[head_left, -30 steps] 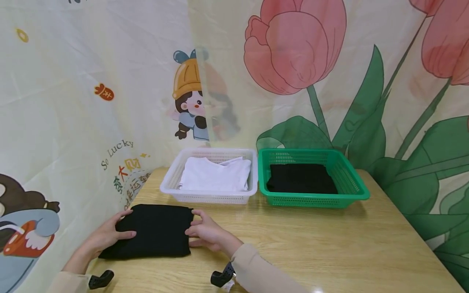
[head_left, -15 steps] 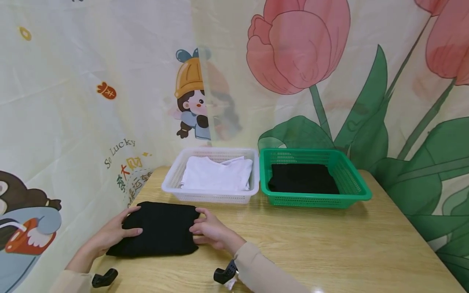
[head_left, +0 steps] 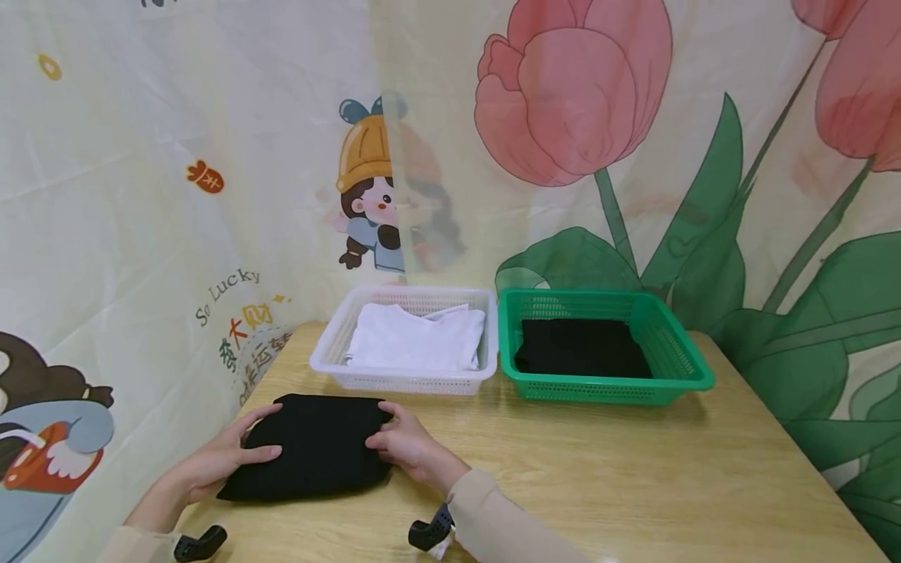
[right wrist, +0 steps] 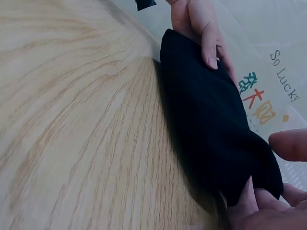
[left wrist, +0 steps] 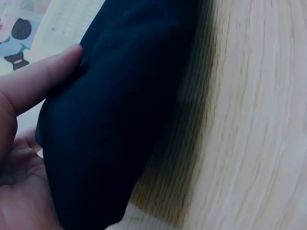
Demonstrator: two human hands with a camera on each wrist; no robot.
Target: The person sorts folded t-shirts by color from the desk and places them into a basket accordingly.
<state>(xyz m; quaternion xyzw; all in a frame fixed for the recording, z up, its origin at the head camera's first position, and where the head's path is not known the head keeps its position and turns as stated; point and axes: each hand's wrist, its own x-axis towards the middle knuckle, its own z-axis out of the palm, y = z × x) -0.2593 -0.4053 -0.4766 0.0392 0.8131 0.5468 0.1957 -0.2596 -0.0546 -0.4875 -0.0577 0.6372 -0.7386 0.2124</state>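
A folded black garment (head_left: 324,446) is held between both hands at the left of the table, sagging a little in the middle. My left hand (head_left: 214,461) grips its left end, the thumb lying over the top face. At the opposite end, my right hand (head_left: 415,450) pinches the right edge. The right wrist view shows the cloth (right wrist: 206,105) bunched at the right fingertips, with some fingers tucked beneath. A shadow runs along the underside of the cloth (left wrist: 120,105) in the left wrist view.
Behind the hands, a white basket (head_left: 415,385) holds a folded white garment (head_left: 415,336). Beside it on the right, a green basket (head_left: 612,392) contains a folded black garment (head_left: 580,348). A printed curtain hangs behind the wooden table (head_left: 598,485).
Both hands have shifted slightly to the right with the folded black garment. Its ends have drawn inward and its lower edge now curves. The baskets have not moved.
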